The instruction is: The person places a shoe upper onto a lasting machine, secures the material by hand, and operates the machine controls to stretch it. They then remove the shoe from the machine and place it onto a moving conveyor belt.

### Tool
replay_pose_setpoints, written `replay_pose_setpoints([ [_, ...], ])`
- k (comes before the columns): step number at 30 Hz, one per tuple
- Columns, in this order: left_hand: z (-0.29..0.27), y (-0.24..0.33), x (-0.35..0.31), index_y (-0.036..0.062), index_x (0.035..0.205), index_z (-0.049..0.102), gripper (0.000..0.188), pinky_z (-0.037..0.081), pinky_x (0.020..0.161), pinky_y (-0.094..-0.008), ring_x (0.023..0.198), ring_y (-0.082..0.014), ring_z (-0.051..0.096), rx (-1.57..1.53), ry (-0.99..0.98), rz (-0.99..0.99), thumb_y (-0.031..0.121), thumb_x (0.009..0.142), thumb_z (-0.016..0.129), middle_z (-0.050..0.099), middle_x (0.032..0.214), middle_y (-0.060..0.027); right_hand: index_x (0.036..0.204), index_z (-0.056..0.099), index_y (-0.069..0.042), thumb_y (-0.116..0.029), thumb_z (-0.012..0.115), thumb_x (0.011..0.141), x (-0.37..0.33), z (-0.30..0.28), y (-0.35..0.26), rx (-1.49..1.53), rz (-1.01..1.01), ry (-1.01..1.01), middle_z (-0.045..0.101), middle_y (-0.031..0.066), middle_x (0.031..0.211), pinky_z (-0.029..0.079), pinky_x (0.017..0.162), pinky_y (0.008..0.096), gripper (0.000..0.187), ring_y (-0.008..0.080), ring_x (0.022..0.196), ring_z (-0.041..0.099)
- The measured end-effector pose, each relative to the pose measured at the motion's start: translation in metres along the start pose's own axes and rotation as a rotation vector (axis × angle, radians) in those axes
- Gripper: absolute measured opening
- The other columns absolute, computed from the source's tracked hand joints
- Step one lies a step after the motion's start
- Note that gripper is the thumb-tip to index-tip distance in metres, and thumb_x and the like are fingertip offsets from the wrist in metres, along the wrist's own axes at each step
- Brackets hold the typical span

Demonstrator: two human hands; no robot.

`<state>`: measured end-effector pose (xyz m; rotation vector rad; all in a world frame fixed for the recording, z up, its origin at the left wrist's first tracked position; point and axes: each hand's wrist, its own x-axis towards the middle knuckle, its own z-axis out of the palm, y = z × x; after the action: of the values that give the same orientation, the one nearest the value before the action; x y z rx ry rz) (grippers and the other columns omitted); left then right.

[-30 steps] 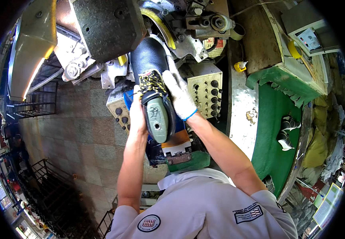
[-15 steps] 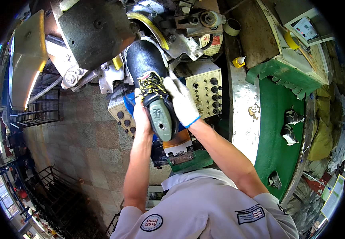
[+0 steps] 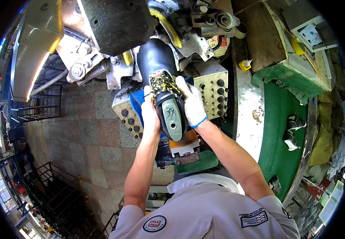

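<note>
A black leather shoe upper [image 3: 155, 59] with yellow-and-black laces sits on a grey-green shoe last [image 3: 170, 115], its toe pointing away under the machine. The last's flat top, with a round hole, faces up near me. My left hand [image 3: 151, 112] grips the heel part from the left side, its fingertips partly hidden behind the shoe. On the opposite side, my right hand [image 3: 192, 102], in a white glove with a blue cuff, presses around the upper beside the laces. The toe end lies between the metal plates [image 3: 192, 47] of the machine, partly covered by a dark block [image 3: 114, 24].
Cream control panels with black knobs stand right [image 3: 212, 93] and left [image 3: 125, 115] of the shoe. Below it are an orange pad [image 3: 185, 144] and a green metal part [image 3: 196, 162]. A green bench surface [image 3: 280, 131] at right carries several shoes. Black racks [image 3: 61, 195] stand at lower left.
The machine, shoe and both hands appear shifted slightly right in the picture. My right hand has drawn in closer around the laces; both hands keep hold of the shoe.
</note>
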<state>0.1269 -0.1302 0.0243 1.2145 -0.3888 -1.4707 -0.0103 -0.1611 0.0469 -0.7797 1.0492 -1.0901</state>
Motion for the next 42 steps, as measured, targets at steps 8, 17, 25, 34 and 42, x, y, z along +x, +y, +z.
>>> replay_pose_setpoints([
  [8, -0.016, -0.029, 0.022, 0.0037, 0.122, 0.062, 0.049, 0.057, 0.078, -0.0319, 0.083, -0.0180, 0.069, -0.088, -0.171, 0.166, 0.041, 0.111, 0.033, 0.071, 0.102, -0.0077, 0.109, 0.070, -0.001, -0.041, 0.055, 0.105, 0.013, -0.013, 0.029, -0.005, -0.048, -0.070, 0.069, 0.0017, 0.100, 0.049, 0.085, 0.0284, 0.043, 0.0090, 0.091, 0.060],
  [17, 0.003, -0.023, 0.003, 0.0009, 0.123, 0.062, 0.054, 0.054, 0.088, -0.0336, 0.094, -0.0193, 0.067, -0.014, -0.145, 0.291, 0.044, 0.111, 0.033, 0.070, 0.107, -0.0088, 0.101, 0.068, 0.002, -0.044, 0.051, 0.106, 0.009, -0.017, 0.037, -0.029, -0.124, -0.023, 0.066, 0.0041, 0.086, 0.048, 0.075, 0.0317, 0.050, 0.0096, 0.082, 0.053],
  [25, -0.025, 0.000, -0.002, 0.0018, 0.117, 0.069, 0.060, 0.050, 0.073, -0.0280, 0.079, -0.0118, 0.061, 0.453, 0.324, 0.088, 0.056, 0.104, 0.047, 0.069, 0.103, -0.0077, 0.144, 0.050, 0.006, -0.033, 0.054, 0.106, -0.006, -0.061, 0.036, 0.105, -0.189, 0.006, 0.063, 0.0146, 0.133, 0.042, 0.109, 0.0302, 0.054, 0.0176, 0.124, 0.057],
  [34, 0.063, -0.002, -0.073, -0.0088, 0.147, 0.043, 0.082, 0.047, 0.103, -0.0378, 0.118, -0.0240, 0.060, 1.307, 0.619, 0.636, 0.037, 0.089, 0.079, 0.061, 0.136, -0.0207, 0.121, 0.066, 0.002, -0.030, 0.069, 0.096, -0.181, -0.411, 0.074, 0.180, 0.235, 0.812, 0.073, 0.0178, 0.103, 0.053, 0.066, 0.0310, 0.040, 0.0230, 0.080, 0.072],
  [42, 0.039, -0.026, -0.019, -0.0098, 0.122, 0.064, 0.053, 0.055, 0.088, -0.0416, 0.093, -0.0265, 0.069, 1.282, 0.608, 0.650, 0.030, 0.089, 0.079, 0.075, 0.107, -0.0184, 0.081, 0.069, 0.005, -0.035, 0.081, 0.083, -0.328, -0.734, 0.147, 0.301, 0.283, 1.604, 0.068, 0.0143, 0.072, 0.047, 0.045, 0.0381, 0.042, 0.0234, 0.052, 0.063],
])
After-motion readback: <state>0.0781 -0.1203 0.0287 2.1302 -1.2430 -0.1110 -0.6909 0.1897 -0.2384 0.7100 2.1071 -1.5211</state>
